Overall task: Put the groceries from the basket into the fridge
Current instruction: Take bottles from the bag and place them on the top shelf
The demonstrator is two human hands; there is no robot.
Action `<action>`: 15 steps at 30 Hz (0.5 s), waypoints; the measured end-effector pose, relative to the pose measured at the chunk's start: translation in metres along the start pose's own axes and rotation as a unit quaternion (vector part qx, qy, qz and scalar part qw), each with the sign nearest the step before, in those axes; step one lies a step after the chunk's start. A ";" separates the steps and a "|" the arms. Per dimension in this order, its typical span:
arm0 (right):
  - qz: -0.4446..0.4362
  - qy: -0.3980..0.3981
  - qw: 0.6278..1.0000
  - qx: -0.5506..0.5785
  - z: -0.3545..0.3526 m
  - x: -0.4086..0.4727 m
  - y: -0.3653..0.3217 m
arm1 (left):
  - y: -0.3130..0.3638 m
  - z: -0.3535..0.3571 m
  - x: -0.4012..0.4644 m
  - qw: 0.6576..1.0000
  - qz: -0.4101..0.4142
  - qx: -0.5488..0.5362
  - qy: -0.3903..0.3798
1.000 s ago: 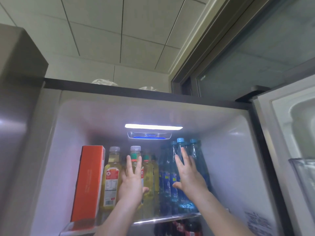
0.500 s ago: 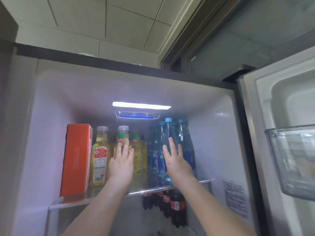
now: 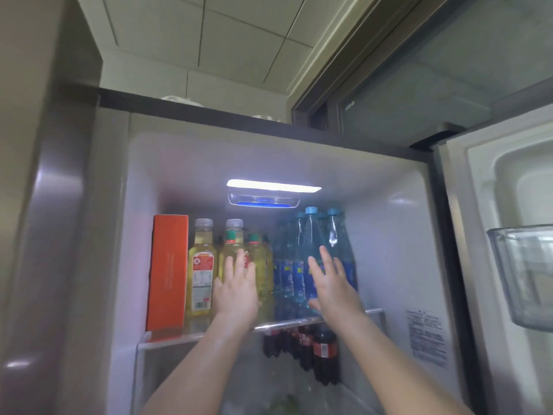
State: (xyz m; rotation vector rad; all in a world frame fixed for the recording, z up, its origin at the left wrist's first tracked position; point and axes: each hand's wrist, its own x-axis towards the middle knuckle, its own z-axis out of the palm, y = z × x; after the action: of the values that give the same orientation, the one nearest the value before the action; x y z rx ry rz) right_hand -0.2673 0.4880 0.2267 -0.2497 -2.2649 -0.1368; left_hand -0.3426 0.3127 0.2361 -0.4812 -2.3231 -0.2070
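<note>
The fridge stands open with its top glass shelf (image 3: 167, 339) full. An orange carton (image 3: 167, 274) stands at the shelf's left, then several yellow drink bottles (image 3: 202, 265), then several blue water bottles (image 3: 312, 235) on the right. My left hand (image 3: 238, 290) lies flat with straight fingers against a yellow bottle. My right hand (image 3: 332, 283) is spread with straight fingers against the blue bottles. Neither hand holds anything. The basket is out of view.
Dark cola bottles (image 3: 324, 354) stand on the shelf below. The open fridge door with a clear door bin (image 3: 523, 274) is at the right. A lit lamp (image 3: 273, 187) is on the fridge ceiling. The closed left door panel (image 3: 45, 235) borders the left.
Both hands stay pressed flat on the bottles. The view has shifted a little; the hands sit slightly lower on the bottles than a second ago.
</note>
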 end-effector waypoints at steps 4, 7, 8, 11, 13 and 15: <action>0.009 0.003 1.000 -0.021 -0.024 -0.032 -0.012 | 0.006 -0.017 -0.028 0.994 0.010 -0.093 0.054; 0.017 0.011 0.999 -0.049 -0.042 -0.060 -0.021 | 0.019 -0.026 -0.057 0.987 0.023 -0.150 0.057; 0.021 0.008 0.998 -0.055 -0.048 -0.070 -0.024 | 0.022 -0.028 -0.070 0.985 0.028 -0.163 0.050; 0.028 0.008 0.998 -0.057 -0.067 -0.106 -0.030 | 0.024 -0.036 -0.120 0.982 0.056 -0.177 0.031; 0.026 0.008 0.998 -0.051 -0.080 -0.133 -0.035 | 0.019 -0.044 -0.157 0.980 0.074 -0.184 0.008; 0.018 0.003 0.998 -0.053 -0.091 -0.165 -0.042 | 0.011 -0.055 -0.195 0.980 0.094 -0.175 -0.013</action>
State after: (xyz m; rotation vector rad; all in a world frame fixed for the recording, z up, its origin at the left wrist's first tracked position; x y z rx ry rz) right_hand -0.1044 0.4087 0.1592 -0.3453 -2.2485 -0.2402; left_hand -0.1754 0.2521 0.1377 -0.8777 -2.2546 -0.5245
